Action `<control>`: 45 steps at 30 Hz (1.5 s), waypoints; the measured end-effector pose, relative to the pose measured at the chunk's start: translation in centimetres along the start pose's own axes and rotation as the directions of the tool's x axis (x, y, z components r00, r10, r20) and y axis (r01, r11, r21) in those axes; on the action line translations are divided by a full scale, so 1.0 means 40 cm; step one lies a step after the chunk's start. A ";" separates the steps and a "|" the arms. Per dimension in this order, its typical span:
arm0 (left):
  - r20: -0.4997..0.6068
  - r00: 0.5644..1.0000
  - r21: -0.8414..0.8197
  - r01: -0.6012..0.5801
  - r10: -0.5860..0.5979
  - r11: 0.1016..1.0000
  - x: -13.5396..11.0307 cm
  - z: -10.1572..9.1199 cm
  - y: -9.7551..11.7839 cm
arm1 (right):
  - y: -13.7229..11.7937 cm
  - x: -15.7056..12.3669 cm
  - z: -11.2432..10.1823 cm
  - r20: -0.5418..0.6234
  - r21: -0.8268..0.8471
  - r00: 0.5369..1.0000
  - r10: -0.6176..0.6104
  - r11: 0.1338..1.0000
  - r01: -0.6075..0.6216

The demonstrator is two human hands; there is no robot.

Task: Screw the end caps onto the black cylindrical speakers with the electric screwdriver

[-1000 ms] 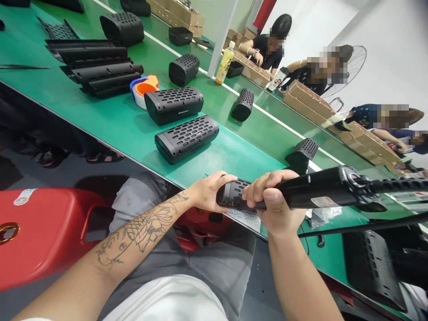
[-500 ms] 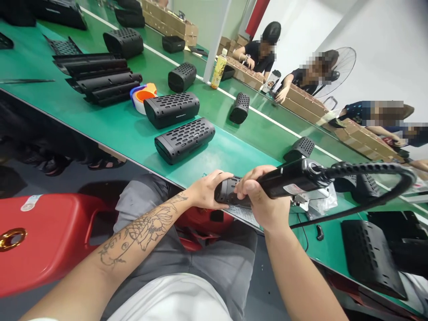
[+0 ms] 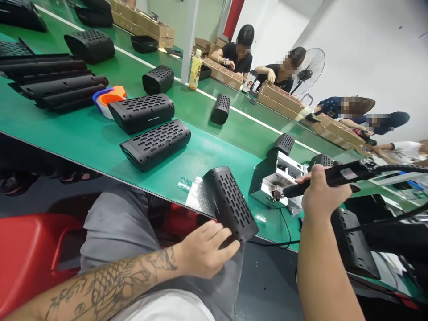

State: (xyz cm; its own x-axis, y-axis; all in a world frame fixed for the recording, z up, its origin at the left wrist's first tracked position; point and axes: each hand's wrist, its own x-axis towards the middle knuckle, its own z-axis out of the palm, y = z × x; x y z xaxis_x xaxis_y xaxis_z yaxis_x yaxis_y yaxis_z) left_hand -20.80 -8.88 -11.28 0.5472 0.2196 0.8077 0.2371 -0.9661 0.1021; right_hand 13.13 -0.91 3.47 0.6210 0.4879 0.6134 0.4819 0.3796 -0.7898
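Note:
My left hand (image 3: 210,249) grips the near end of a black perforated speaker housing (image 3: 230,196). The housing lies slanted on the table edge, its slotted face up, partly over a shiny plate (image 3: 200,196) taped to the green surface. In my right hand (image 3: 323,196) is a black electric screwdriver (image 3: 347,173), fingers wrapped round its body. Its tip points left, at the front of a black and silver screw feeder (image 3: 267,178); whether the two touch I cannot tell.
Two similar housings (image 3: 155,142) lie to the left, beside an orange and white ring (image 3: 112,98) and stacked black shells (image 3: 67,84). A drink bottle (image 3: 195,71) stands behind. Co-workers (image 3: 240,53) sit across the table. A red stool (image 3: 26,254) is at lower left.
My right hand has lifted the screwdriver off the housing and carried it right to the screw feeder. My left hand has turned the housing, now slotted face up. The view has shifted right.

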 end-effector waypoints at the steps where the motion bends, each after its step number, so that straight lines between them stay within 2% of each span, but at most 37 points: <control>1: 0.056 0.995 0.001 -0.079 0.079 0.997 0.049 -0.012 -0.039 | 0.015 -0.004 -0.004 0.031 0.041 0.999 0.012 0.999 -0.013; 2: 0.196 0.970 -0.010 -0.143 0.142 0.990 0.101 -0.024 -0.085 | 0.025 -0.011 -0.007 0.050 0.078 0.999 0.013 0.997 -0.017; 3: 0.380 0.913 -0.009 -0.156 0.147 0.988 0.155 -0.034 -0.132 | 0.029 -0.021 -0.009 0.061 0.106 0.998 0.009 0.994 -0.015; 4: 0.529 0.841 -0.001 -0.139 0.119 0.990 0.205 -0.041 -0.176 | 0.028 -0.031 -0.011 0.071 0.122 0.997 0.009 0.992 -0.017; 6: 0.715 0.695 -0.006 -0.101 0.075 0.995 0.287 -0.043 -0.241 | 0.016 -0.048 -0.017 0.083 0.122 0.996 0.015 0.992 -0.025; 7: 0.760 0.649 0.023 -0.087 0.039 0.996 0.316 -0.038 -0.257 | 0.004 -0.055 -0.023 0.091 0.121 0.996 0.021 0.992 -0.032; 8: 0.779 0.626 0.089 -0.065 -0.029 0.994 0.335 -0.033 -0.263 | -0.011 -0.063 -0.029 0.093 0.126 0.995 0.026 0.991 -0.038; 10: 0.762 0.612 0.266 0.002 -0.212 0.964 0.350 -0.023 -0.254 | -0.052 -0.079 -0.045 0.089 0.177 0.996 0.002 0.984 -0.017; 12: 0.726 0.581 0.400 0.076 -0.367 0.913 0.347 -0.022 -0.235 | -0.101 -0.102 -0.059 0.145 0.280 0.987 -0.067 0.960 0.024; 15: 0.747 0.526 0.428 0.089 -0.407 0.899 0.337 -0.036 -0.225 | -0.165 -0.142 -0.064 0.320 0.446 0.928 -0.189 0.895 0.029; 18: 0.761 0.523 0.403 0.084 -0.385 0.911 0.334 -0.045 -0.238 | -0.190 -0.178 -0.037 0.429 0.521 0.876 -0.223 0.853 -0.038; 25: 0.720 0.591 0.368 0.118 -0.363 0.922 0.324 -0.032 -0.254 | -0.153 -0.194 0.055 0.414 0.495 0.893 -0.176 0.867 -0.058; 36: 0.731 0.583 0.362 0.109 -0.355 0.926 0.326 -0.030 -0.255 | -0.137 -0.174 0.073 0.532 0.436 0.844 -0.068 0.877 -0.204; 39: 0.738 0.570 0.367 0.109 -0.360 0.924 0.330 -0.032 -0.253 | -0.132 -0.173 0.076 0.578 0.449 0.809 -0.109 0.870 -0.203; 43: 0.744 0.561 0.365 0.114 -0.363 0.924 0.336 -0.032 -0.254 | -0.126 -0.168 0.069 0.668 0.455 0.724 -0.170 0.863 -0.217; 45: 0.745 0.562 0.361 0.113 -0.359 0.926 0.337 -0.032 -0.255 | -0.123 -0.165 0.066 0.686 0.461 0.701 -0.193 0.861 -0.214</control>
State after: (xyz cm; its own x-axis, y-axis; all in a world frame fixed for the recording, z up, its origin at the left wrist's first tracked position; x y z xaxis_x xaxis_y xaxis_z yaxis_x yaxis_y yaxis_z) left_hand -16.86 3.75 -0.67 0.8205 0.5715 -0.0150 0.5711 -0.8206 -0.0234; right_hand 5.02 -3.92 3.30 -0.0817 0.8084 0.5830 -0.0027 0.5848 -0.8112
